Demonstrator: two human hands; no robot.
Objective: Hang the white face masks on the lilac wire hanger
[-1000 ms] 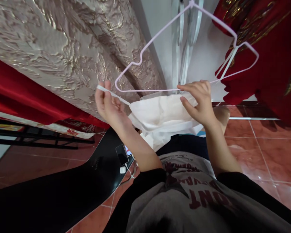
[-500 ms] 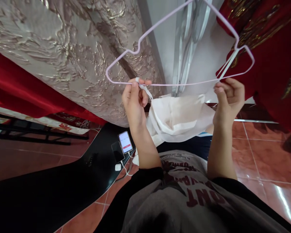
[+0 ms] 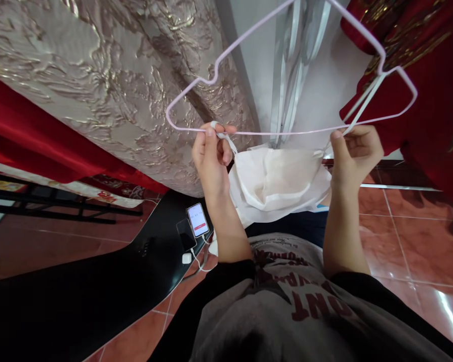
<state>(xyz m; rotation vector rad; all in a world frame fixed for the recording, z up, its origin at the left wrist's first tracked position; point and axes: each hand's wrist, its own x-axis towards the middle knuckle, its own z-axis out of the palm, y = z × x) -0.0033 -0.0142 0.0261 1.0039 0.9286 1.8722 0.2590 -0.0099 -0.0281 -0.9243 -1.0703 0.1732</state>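
A pale pink clothes hanger [image 3: 264, 133] spans the upper middle, its bottom bar level with my hands. My left hand [image 3: 213, 151] is closed on the left end of that bar, with a white strap wound at its fingertips. My right hand [image 3: 357, 153], below the bar's right side, pinches another white strap [image 3: 362, 108]. That strap loops over the hanger's right notch. Below the bar hangs a white thin-fabric item [image 3: 277, 173] with a folded upper edge, joined to the straps at both top corners. Its exact kind is unclear.
Two phones, one lit [image 3: 198, 219] and one dark [image 3: 186, 235], lie with cables on a black bench [image 3: 143, 266] at left. Textured beige fabric [image 3: 136, 90] hangs ahead on the left. Red fabric [image 3: 430, 115] hangs at right, above a tiled floor [image 3: 423, 241].
The hanger's right end has shifted right and slightly up. My right thumb and fingers have drawn closer together on the strap. My left hand keeps its hold.
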